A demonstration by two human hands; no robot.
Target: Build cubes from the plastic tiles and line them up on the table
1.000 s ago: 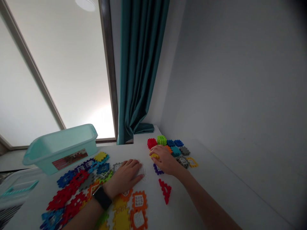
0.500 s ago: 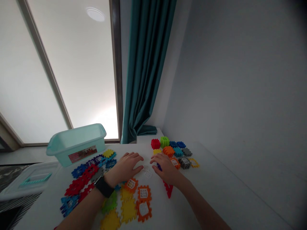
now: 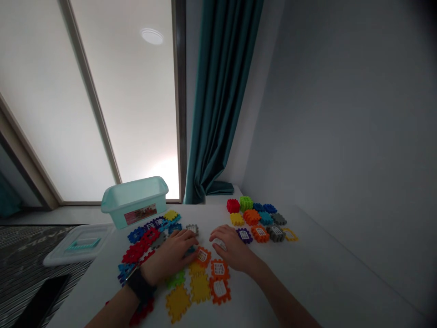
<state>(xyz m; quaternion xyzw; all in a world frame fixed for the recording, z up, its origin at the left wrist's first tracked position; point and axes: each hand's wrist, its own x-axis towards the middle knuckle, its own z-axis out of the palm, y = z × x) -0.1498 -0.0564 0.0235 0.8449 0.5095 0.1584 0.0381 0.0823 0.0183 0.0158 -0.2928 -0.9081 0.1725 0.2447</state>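
My left hand, a dark watch on its wrist, reaches over the interlocking plastic tiles. Its fingers are bent but apart, and I see nothing gripped. Just past its fingertips lies a grey tile with a white window. My right hand curls its thumb and fingers round a white window insert. Close by are an orange window tile, another orange tile and a yellow tile. A purple window tile lies beyond my right hand.
A pale teal bin stands at the back left, its lid lower beside it. Red tiles and blue ones lie left. Stacked tiles, including an orange stack, sit back right by the wall. A dark phone-like slab lies lower left.
The view has turned left. My right hand has closed round a white insert that lay between my hands. The purple window tile shows beyond it, and the red triangle is out of sight.
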